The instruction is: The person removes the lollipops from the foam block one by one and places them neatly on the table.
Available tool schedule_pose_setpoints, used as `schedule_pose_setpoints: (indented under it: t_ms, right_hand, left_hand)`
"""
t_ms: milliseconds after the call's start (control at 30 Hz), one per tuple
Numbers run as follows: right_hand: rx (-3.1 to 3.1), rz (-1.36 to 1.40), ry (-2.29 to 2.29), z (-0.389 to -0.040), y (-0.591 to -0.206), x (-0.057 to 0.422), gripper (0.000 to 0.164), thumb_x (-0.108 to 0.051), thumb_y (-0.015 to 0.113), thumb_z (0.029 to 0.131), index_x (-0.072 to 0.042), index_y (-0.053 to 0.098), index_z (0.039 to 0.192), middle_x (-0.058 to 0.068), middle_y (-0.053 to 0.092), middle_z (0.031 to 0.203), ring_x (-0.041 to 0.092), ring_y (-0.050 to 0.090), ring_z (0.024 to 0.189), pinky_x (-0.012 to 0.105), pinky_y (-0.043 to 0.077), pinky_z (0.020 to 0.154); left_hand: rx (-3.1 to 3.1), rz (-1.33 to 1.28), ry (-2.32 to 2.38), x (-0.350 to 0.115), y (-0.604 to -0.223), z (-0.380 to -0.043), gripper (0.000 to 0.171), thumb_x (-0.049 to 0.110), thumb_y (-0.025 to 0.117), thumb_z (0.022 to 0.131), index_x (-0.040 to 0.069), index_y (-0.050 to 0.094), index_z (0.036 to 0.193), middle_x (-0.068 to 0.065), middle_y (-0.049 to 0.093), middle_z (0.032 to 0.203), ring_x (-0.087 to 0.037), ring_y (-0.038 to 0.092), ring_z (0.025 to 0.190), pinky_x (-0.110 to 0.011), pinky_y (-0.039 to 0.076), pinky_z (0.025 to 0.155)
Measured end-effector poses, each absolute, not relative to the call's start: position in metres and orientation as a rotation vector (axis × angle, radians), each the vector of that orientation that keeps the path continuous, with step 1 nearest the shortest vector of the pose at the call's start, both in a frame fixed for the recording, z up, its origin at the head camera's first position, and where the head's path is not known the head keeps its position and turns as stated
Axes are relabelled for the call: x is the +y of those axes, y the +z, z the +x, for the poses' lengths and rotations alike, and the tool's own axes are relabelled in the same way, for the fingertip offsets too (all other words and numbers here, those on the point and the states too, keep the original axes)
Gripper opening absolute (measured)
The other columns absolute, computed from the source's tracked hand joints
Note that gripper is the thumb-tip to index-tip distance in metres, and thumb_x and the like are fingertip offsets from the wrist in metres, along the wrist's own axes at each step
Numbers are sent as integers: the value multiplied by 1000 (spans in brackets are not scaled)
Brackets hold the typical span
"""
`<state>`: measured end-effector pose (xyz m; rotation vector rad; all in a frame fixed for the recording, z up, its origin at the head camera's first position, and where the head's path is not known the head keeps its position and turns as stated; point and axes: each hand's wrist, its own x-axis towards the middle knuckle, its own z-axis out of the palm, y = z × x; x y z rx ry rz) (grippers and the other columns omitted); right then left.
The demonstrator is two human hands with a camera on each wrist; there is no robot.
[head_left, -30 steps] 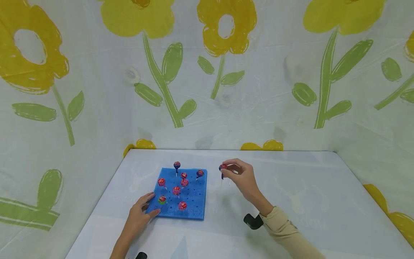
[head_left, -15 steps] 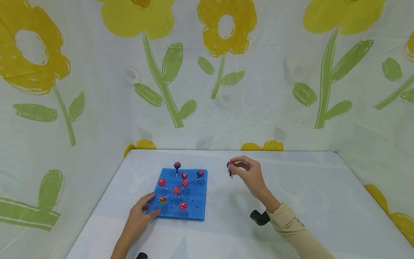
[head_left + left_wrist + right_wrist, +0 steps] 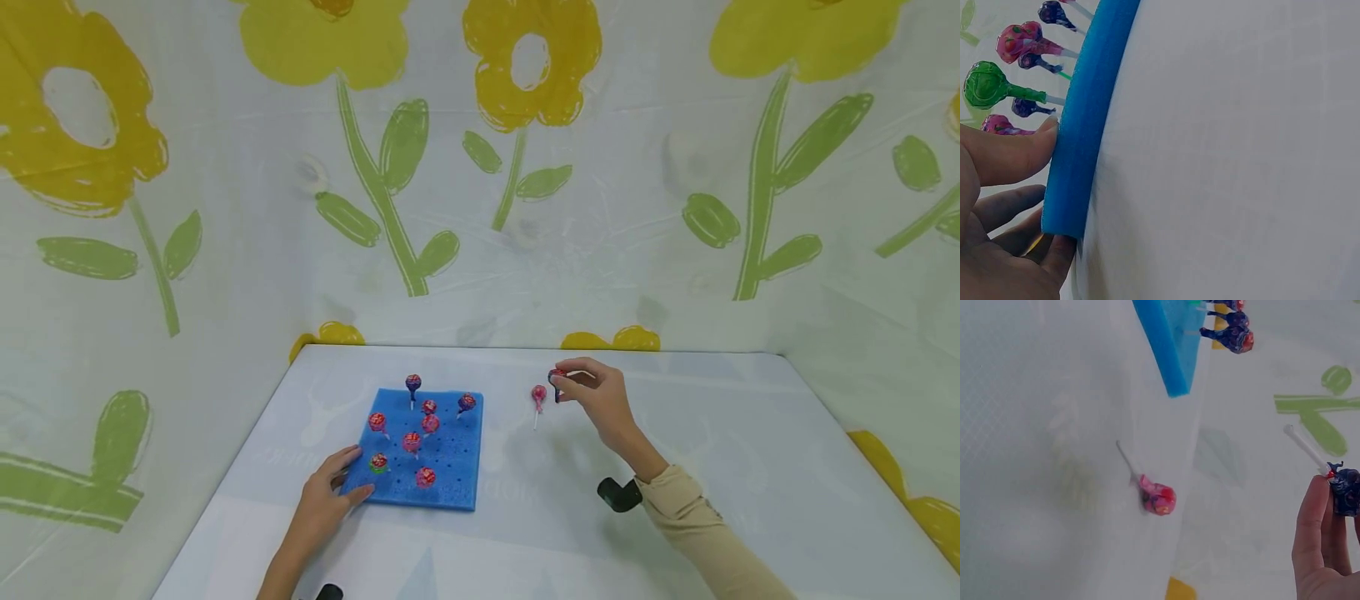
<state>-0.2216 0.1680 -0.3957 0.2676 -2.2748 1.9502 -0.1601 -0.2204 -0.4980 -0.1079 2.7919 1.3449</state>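
Note:
My right hand (image 3: 600, 404) pinches a lollipop (image 3: 556, 377) in a dark blue wrapper, raised over the table. In the right wrist view, that lollipop (image 3: 1345, 490) has its white stick pointing up and left. A pink lollipop (image 3: 538, 394) lies on the table just left of the hand. My left hand (image 3: 318, 497) holds the near left corner of a blue foam board (image 3: 452, 457), its thumb (image 3: 1029, 147) against the board's edge in the left wrist view. Several lollipops stand in the board, including a green one (image 3: 986, 86) and a red one (image 3: 424, 477).
The foam board has rows of small holes. Under everything is a white table (image 3: 697, 433), its far edge near a flower-printed curtain (image 3: 615, 208). Black wrist cameras show at the right wrist (image 3: 619, 495) and at the bottom edge.
My right hand has moved right and slightly up and away with the dark blue lollipop, uncovering the pink one on the table. My left hand and the foam board have stayed put.

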Motion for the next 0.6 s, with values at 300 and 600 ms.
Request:
schedule_pose_setpoints:
  t_ms: [300, 600]
  right_hand:
    - [-2318, 158, 1960, -245, -423, 186, 32, -17, 67, 89, 5, 62, 111, 21, 62, 106, 35, 63, 91, 35, 59, 77]
    - [-2401, 58, 1928, -259, -435, 193, 30, -18, 67, 89, 2, 63, 111, 18, 61, 107, 26, 64, 89, 29, 59, 74]
  left_hand:
    - [2791, -108, 1344, -221, -498, -160, 64, 5, 71, 83, 0, 43, 139, -19, 35, 147, -41, 36, 132, -46, 39, 105]
    - [2804, -117, 1335, -220, -499, -160, 63, 4, 72, 82, 0, 44, 139, -19, 37, 146, -41, 38, 130, -46, 40, 104]
